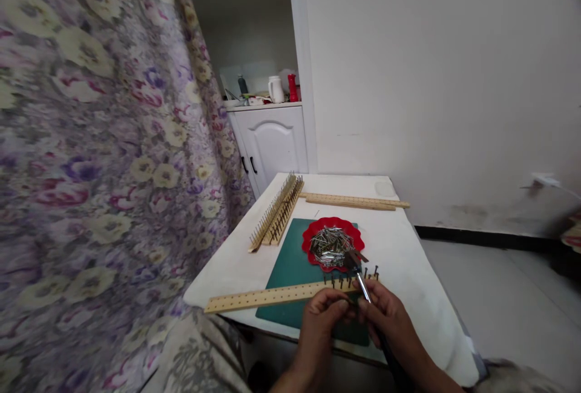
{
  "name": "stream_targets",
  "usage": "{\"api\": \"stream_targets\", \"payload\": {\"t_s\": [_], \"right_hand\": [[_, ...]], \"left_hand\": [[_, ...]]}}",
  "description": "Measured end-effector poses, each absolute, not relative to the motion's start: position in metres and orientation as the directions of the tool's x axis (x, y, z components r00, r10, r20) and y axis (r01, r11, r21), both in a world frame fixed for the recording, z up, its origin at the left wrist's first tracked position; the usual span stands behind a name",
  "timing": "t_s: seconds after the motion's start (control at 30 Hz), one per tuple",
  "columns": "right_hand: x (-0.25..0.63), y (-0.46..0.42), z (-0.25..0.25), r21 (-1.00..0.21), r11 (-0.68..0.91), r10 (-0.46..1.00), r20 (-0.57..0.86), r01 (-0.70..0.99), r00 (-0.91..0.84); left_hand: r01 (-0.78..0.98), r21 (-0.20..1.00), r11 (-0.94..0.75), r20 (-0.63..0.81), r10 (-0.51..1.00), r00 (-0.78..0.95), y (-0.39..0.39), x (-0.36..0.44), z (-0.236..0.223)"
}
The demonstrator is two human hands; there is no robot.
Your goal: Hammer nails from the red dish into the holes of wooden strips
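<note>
My right hand (393, 314) is wrapped round a hammer (362, 286) with a dark head, a shiny metal shaft and a black grip; its head points away from me. My left hand (321, 320) is closed in a pinch close beside the right fingertips. Whatever it pinches is too small and covered to name. Just beyond both hands lies a pale wooden strip (267, 297) with rows of holes, several dark nails standing upright in its right part. A red scalloped dish (310, 246) holds a heap of silvery nails (330, 244), partly behind the hammer head.
Beneath the strip and dish is a green mat (284, 266) on a white-covered table (426, 296). Nail-studded strips (275, 214) lie at the back left, and more wooden strips (354, 201) cross the far side. A floral curtain (113, 169) hangs on the left.
</note>
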State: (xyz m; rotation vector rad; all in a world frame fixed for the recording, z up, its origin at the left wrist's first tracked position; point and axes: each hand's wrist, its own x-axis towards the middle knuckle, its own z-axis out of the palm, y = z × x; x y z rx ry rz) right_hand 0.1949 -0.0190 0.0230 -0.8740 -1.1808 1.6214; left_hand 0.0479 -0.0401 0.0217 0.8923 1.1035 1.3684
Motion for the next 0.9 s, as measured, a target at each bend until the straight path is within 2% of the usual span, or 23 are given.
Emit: {"api": "stream_targets", "payload": {"t_s": [0.13,0.23,0.3,0.7,0.9], "right_hand": [[0.197,-0.020,0.027,-0.957,-0.120,0.947,-0.030,-0.265,-0.319],[0.198,-0.019,0.029,-0.958,-0.116,0.950,-0.030,-0.263,-0.310],[0.198,-0.019,0.030,-0.960,-0.111,0.951,-0.027,-0.258,-0.308],[0.196,-0.018,0.024,-0.962,-0.131,0.940,-0.043,-0.239,-0.339],[0.196,-0.021,0.026,-0.949,-0.176,0.892,-0.042,-0.260,-0.450]], "left_hand": [[0.090,0.995,-0.034,0.054,0.971,-0.234,-0.032,0.016,0.022],[0.368,0.925,-0.097,0.191,0.955,-0.228,-0.026,-0.003,0.014],[0.467,0.875,-0.125,0.240,0.951,-0.195,-0.023,-0.008,0.009],[0.660,0.727,-0.189,0.303,0.951,-0.062,-0.020,-0.002,0.007],[0.689,0.698,-0.195,0.306,0.951,-0.041,-0.017,0.000,0.004]]}}
